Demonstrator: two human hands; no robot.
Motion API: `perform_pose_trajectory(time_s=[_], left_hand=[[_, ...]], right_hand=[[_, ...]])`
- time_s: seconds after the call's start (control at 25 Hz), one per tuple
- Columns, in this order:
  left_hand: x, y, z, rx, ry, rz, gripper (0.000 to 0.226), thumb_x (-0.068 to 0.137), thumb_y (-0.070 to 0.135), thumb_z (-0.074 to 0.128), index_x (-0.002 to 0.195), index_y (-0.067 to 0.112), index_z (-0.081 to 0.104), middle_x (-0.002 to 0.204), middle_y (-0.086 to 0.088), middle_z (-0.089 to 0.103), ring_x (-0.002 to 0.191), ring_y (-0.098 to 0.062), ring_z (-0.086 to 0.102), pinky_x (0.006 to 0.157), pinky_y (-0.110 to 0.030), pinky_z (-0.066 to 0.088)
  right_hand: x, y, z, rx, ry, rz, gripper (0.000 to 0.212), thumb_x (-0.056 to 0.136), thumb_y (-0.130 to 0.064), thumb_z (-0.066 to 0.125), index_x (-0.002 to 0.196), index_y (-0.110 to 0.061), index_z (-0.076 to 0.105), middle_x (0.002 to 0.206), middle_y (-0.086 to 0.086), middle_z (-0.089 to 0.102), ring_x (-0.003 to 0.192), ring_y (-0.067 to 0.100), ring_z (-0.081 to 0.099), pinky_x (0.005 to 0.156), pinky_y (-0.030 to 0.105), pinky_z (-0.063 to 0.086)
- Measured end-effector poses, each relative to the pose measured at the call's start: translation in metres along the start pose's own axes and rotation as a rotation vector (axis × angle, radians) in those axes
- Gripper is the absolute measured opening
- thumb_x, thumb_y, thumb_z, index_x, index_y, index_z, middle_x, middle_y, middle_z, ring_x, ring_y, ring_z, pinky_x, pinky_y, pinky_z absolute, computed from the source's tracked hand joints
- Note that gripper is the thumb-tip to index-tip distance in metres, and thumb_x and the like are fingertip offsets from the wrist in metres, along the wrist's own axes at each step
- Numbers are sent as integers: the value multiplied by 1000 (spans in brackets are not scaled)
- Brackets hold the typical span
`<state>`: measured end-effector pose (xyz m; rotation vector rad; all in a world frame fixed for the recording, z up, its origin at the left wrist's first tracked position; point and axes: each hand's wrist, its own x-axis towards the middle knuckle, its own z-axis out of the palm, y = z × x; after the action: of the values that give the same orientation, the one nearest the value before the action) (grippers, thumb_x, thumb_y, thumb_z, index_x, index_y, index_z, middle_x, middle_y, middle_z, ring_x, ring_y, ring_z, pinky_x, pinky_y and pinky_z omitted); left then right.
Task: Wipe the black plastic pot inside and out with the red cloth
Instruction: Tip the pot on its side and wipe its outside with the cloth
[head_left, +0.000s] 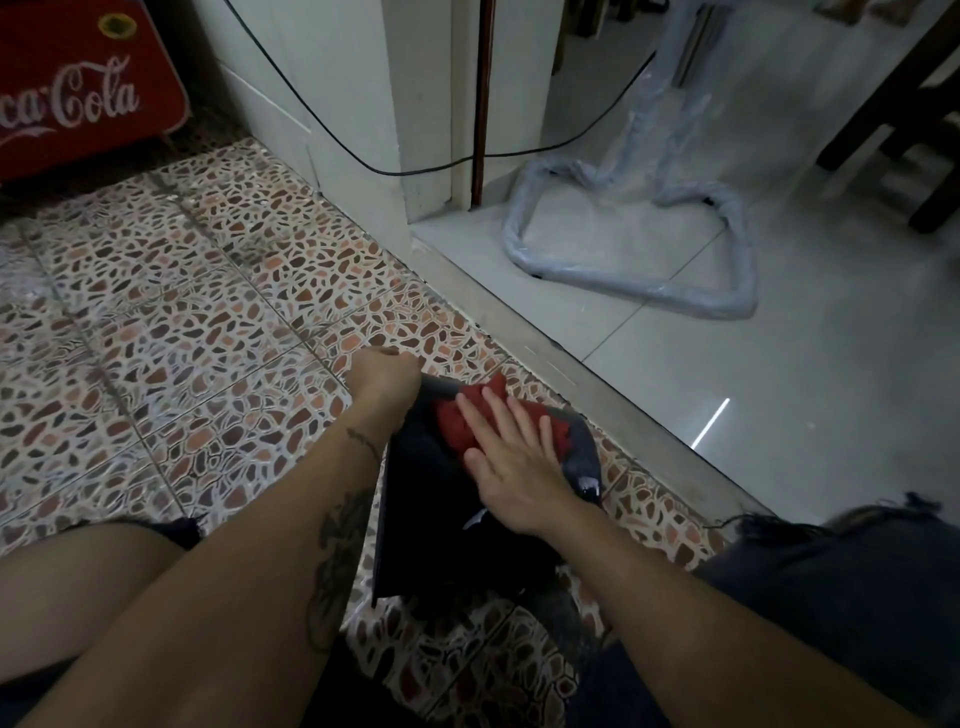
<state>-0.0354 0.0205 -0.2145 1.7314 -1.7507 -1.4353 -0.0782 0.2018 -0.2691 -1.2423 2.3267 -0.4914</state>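
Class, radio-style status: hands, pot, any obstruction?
Left hand gripping black pot at far edge. Right hand flat, pressing red cloth on it. Nothing in the way.

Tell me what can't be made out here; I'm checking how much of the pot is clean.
- black pot, head view: its inside is not visible, and its lower part is lost in shadow.
- red cloth: mostly covered by the flat right hand.
- left hand: its fingers curl over the pot's far edge, hidden behind the hand.
- red cooler: cut off by the left and top frame edges.
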Motion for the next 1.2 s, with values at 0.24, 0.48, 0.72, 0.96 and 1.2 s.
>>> perform_pose_trajectory(time_s=[0.24,0.48,0.72,0.96,1.2], left_hand=[[-52,-60,-25,571,-151,705,56,101,30,39,153,16,24,163,-2,22,130,-20,44,103,-38,39],[-58,-96,-34,545,-82,805,59,103,27,32,158,21,13,167,5,9,116,-25,57,91,-38,48],[-43,-54,-16,480,42,661,46,94,6,40,139,13,50,144,-11,54,123,-32,54,102,-45,44],[-24,-40,-14,323,105,403,27,94,10,39,109,13,61,110,-15,66,93,-31,59,83,-40,46],[-9,-49,-11,114,52,319,48,96,17,41,143,20,52,142,-10,56,125,-28,53,109,-32,36]], right_hand=[[19,50,-22,13,18,377,59,100,-49,11,158,-46,4,171,-6,2,155,23,-4,118,62,-10],[27,20,-21,28,-10,355,59,101,-46,16,159,-44,8,171,-6,0,155,26,-8,120,59,-11],[-4,-1,3,-18,101,-6,64,100,-47,24,159,-46,0,171,-7,-6,155,19,-11,120,49,-15],[-8,59,-5,-21,183,278,63,98,-51,12,160,-43,3,171,-3,3,156,21,-3,122,56,-7],[21,51,-14,33,173,507,59,104,-42,22,161,-36,9,171,2,4,155,29,-2,122,56,-2]])
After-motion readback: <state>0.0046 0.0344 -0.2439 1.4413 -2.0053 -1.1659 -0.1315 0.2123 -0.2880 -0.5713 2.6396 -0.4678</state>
